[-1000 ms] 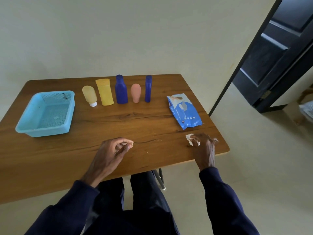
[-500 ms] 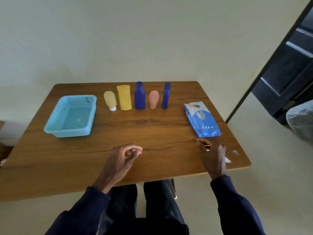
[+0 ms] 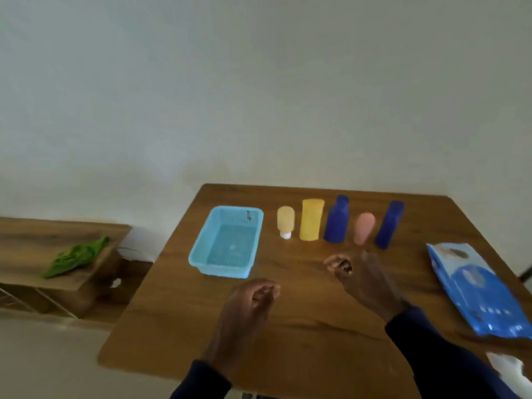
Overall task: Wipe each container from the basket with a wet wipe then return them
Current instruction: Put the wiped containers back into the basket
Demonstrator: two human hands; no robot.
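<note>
Five containers (image 3: 310, 220), one basket (image 3: 224, 272), one wipe pack (image 3: 478, 289).
Basket at 10 o'clock; left hand (image 3: 250, 303) and right hand (image 3: 362, 280) curled (blurred), so I cannot tell their grip.

Five upright containers (image 3: 336, 223) beside blue basket (image 3: 226, 272)

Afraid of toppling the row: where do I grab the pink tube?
I'd pinch the pink tube around its wide upper body, from above: it stands upright on its narrow end, with the wide blue bottle and slim blue bottle flanking it.
</note>
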